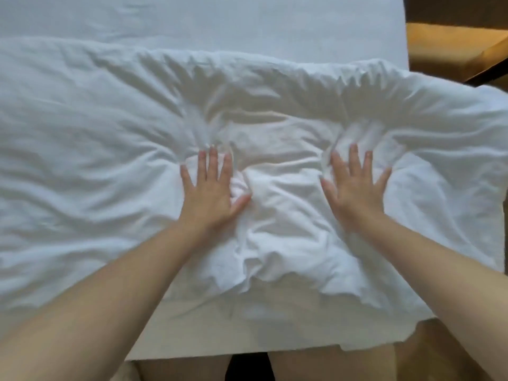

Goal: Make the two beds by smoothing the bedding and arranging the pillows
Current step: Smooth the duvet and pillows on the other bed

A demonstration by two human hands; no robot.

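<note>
A thick white duvet point(96, 138) lies rumpled across the bed and fills most of the view. Both hands press flat into it with spread, straight fingers. My left hand point(210, 188) sits left of centre and my right hand point(354, 185) right of centre, each sinking a dent into the padding. Creases bunch up between the two hands. Beyond the duvet's far edge shows the smooth white sheet point(247, 20). No pillow is in view.
The near edge of the bedding point(247, 334) hangs just in front of my legs. A brown wooden piece of furniture point(456, 42) stands past the bed's far right corner. Brown floor point(428, 358) shows at lower right.
</note>
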